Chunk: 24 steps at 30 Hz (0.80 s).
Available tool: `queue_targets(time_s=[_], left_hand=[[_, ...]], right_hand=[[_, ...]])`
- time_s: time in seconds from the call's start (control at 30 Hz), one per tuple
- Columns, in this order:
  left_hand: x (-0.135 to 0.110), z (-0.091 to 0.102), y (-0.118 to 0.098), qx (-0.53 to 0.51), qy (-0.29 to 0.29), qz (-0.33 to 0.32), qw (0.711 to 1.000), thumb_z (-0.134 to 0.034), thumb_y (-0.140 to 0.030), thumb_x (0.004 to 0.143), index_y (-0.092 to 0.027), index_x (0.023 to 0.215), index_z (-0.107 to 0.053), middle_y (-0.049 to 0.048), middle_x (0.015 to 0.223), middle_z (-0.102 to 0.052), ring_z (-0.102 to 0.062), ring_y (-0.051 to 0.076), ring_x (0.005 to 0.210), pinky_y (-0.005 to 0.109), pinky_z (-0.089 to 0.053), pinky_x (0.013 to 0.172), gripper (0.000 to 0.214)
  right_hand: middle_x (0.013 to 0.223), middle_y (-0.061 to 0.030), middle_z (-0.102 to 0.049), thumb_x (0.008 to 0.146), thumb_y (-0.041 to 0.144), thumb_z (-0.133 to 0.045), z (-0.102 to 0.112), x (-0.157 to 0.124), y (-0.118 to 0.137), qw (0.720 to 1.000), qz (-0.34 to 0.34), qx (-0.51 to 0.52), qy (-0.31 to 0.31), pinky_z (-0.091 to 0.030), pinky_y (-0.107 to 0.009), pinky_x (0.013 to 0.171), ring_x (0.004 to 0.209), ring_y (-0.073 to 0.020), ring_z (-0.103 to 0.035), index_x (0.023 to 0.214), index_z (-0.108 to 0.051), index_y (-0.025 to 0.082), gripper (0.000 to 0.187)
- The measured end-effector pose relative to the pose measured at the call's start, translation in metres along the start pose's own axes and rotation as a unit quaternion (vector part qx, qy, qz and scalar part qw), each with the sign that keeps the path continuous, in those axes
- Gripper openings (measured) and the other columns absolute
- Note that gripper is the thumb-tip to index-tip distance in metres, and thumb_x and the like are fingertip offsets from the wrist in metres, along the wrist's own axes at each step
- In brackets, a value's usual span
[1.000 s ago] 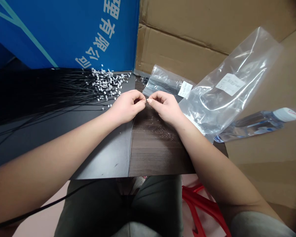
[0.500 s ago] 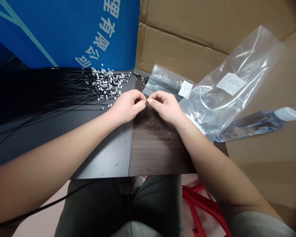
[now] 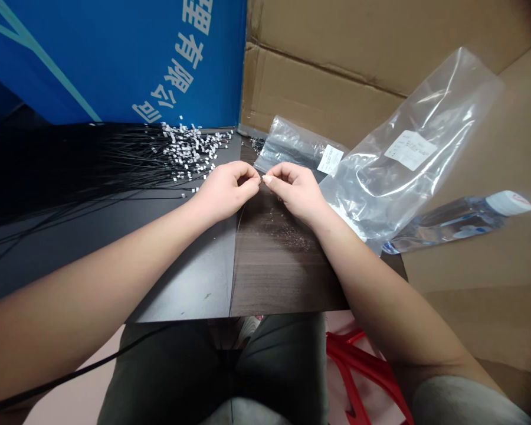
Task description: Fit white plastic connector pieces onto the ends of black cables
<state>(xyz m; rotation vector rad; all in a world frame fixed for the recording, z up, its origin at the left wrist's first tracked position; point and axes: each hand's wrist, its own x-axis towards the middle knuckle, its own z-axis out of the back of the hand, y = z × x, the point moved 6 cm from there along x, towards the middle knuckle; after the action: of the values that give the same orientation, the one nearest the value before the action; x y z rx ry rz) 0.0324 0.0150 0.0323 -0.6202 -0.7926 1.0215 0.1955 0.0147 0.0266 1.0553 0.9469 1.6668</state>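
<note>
Left hand (image 3: 225, 190) and right hand (image 3: 297, 190) pinch closed; from here I can't tell on what. Black wires (image 3: 92, 156) lie far left.

Surface (image 3: 274, 277), dark, in two sections meeting at a straight seam: smooth dark grey at left, brown wood-grain at right. Left section: heap of thin black cables (image 3: 92, 156) with small white block-shaped connectors (image 3: 188, 144). Right section: scattered tiny pale specks (image 3: 298, 239); flat clear plastic bag (image 3: 287, 139), white-labelled, dark contents; lower end of a larger clear plastic bag (image 3: 363, 195).
</note>
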Motion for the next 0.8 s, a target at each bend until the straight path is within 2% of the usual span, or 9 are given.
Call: queue_targets(time_s=[0.17,0.47,0.8], left_hand=[[-0.0009,-0.0004,0.0032,-0.025,0.002,0.026,0.999,-0.062,-0.037,0.089,-0.017,0.088,-0.073,0.004,0.08,-0.074,-0.063,0.019,0.072,0.033,-0.049,0.07,0.022],[-0.0012,-0.0009,0.0023,-0.014,-0.004,0.016,1.0,-0.062,-0.034,0.088,-0.017,0.089,-0.074,0.0039,0.083,-0.074,-0.064,0.019,0.077,0.032,-0.05,0.075,0.021],[-0.0006,-0.0007,0.0004,0.023,-0.001,-0.004,1.0,-0.059,-0.033,0.087,-0.018,0.086,-0.068,0.0039,0.085,-0.071,-0.059,0.019,0.076,0.033,-0.045,0.072,0.017]], right_hand=[[0.073,0.0014,-0.06,0.086,0.032,-0.071,0.0,-0.0001,-0.0035,1.0,-0.015,-0.004,-0.01,-0.043,-0.032,0.068,0.07,-0.0148,-0.051,0.08,-0.064,0.021,0.014],[0.072,0.0021,-0.06,0.085,0.031,-0.071,-0.0006,0.0003,-0.0048,1.0,-0.012,0.003,-0.018,-0.043,-0.032,0.068,0.067,-0.0138,-0.051,0.079,-0.064,0.02,0.014],[0.071,0.0023,-0.06,0.086,0.031,-0.071,-0.0032,-0.0002,-0.0048,1.0,-0.014,-0.001,-0.004,-0.043,-0.032,0.068,0.067,-0.0135,-0.05,0.079,-0.063,0.021,0.015]])
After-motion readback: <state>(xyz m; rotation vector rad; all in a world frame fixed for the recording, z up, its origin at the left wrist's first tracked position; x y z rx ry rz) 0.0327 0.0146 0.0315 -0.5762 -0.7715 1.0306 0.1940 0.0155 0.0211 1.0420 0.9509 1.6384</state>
